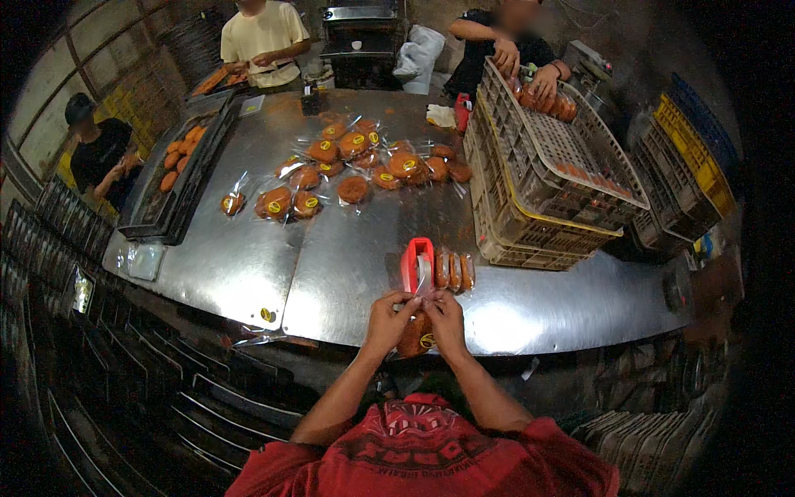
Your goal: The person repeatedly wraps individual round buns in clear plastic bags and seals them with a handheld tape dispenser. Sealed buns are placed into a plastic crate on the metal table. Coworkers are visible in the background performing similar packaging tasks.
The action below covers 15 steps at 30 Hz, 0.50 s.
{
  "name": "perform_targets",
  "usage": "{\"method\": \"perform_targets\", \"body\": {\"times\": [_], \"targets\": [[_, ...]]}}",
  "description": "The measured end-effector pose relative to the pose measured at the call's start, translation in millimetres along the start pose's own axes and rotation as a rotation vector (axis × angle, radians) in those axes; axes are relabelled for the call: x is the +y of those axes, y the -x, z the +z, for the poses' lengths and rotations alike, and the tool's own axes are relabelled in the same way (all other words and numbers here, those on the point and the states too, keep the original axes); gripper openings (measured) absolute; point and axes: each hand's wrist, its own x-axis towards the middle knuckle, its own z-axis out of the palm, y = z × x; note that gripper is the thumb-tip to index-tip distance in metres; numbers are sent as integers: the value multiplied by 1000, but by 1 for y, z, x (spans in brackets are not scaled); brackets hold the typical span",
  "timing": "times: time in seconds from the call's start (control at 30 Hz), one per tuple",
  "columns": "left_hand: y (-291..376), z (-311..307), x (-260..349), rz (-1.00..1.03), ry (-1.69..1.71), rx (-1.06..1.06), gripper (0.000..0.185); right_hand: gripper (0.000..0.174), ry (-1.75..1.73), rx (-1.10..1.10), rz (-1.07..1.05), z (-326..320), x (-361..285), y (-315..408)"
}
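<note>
My left hand (392,320) and my right hand (446,320) meet at the near edge of the metal table, pinching the gathered neck of a clear plastic bag between thumbs and fingers. The bag holds a round brown bun (415,337) with a yellow sticker and hangs below my hands. Just beyond my fingertips stands a red tape dispenser (417,264), its pale tape strip reaching toward them. Right beside the dispenser, several bagged buns (454,271) stand on edge in a row. Farther back lies a loose pile of bagged buns (354,146), many with yellow stickers.
Stacked plastic crates (540,233) stand at the right; a co-worker's hands (545,81) are over bagged buns in the top one. A black tray (140,217) of unwrapped buns lies at the left. Two more people stand at the far and left sides. Racks are below left.
</note>
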Motion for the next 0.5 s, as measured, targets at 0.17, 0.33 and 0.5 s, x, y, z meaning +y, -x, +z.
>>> {"method": "perform_targets", "body": {"times": [0.17,0.33,0.5], "targets": [[5,8,-6,53,105,-4,22,15,87,29,-104,-2,-10,0],[6,10,-1,38,-25,35,26,16,133,-14,-335,-11,-27,-3],[-1,17,8,93,101,51,28,15,-45,-231,-58,-28,-23,-26]]}}
